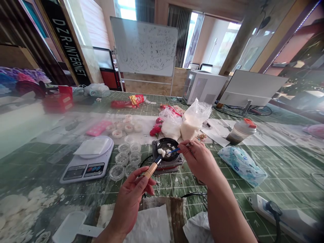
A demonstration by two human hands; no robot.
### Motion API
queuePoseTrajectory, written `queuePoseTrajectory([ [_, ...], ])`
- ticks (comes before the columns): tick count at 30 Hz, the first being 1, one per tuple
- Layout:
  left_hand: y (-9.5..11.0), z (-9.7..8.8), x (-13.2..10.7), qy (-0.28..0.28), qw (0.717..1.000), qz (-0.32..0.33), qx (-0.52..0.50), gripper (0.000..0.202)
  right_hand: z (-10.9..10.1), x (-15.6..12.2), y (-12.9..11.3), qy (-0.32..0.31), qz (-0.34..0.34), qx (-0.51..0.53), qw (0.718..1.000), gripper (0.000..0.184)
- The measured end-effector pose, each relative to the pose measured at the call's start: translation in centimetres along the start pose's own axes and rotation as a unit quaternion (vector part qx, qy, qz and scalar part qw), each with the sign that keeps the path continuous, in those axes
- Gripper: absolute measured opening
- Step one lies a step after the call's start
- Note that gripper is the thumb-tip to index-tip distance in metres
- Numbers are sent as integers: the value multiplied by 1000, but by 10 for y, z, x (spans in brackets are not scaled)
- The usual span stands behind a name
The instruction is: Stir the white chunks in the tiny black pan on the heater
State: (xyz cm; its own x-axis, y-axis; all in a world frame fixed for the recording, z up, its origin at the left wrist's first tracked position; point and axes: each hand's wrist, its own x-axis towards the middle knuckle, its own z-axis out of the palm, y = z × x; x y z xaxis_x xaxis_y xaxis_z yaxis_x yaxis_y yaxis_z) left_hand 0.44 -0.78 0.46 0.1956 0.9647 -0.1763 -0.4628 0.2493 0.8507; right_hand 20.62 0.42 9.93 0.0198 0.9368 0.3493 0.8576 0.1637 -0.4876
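My left hand [138, 185] is closed around the wooden handle of a small black frying pan [164, 141]. The pan rests on a small dark hot plate [168, 165]. White lumps [162, 152], possibly wax, lie in the pan. Between the pinched fingers of my right hand [194, 157] is a thin blue stick [174, 150], its tip among the lumps. Left of the hot plate stand several small clear glass cups [122, 158]. Behind the pan sits a plastic bag of pale granules [190, 125].
A white kitchen scale [87, 158] stands at the left. White flakes [22, 206] and a white scoop [71, 226] lie at the lower left. To the right are a wipes packet [241, 165], an orange-lidded bottle [241, 131] and a power strip [286, 216]. A monitor [253, 89] stands behind.
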Motion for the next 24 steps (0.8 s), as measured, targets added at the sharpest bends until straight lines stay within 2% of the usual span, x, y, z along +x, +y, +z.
queuePoseTrajectory([
  [3, 0, 0, -1, -4, 1000, 0, 3, 28, 0, -1, -1, 5, -7, 28, 1000, 23],
  [8, 0, -1, -1, -1, 1000, -2, 4, 30, 2, 0, -1, -1, -1, -6, 1000, 25],
  [12, 0, -1, 0, 0, 1000, -1, 4, 29, 2, 0, -2, 1, -10, 36, 999, 24],
  [16, 0, -1, 0, 3, 1000, 1, 0, 30, 5, 1, -2, -14, -14, 3, 1000, 23],
  [20, 1, 0, -1, 0, 1000, 3, -1, 30, 5, 2, -1, 13, -6, 27, 1000, 23],
  [24, 1, 0, -1, 0, 1000, 1, -3, 30, 4, 1, -2, -15, -13, 10, 1000, 23],
])
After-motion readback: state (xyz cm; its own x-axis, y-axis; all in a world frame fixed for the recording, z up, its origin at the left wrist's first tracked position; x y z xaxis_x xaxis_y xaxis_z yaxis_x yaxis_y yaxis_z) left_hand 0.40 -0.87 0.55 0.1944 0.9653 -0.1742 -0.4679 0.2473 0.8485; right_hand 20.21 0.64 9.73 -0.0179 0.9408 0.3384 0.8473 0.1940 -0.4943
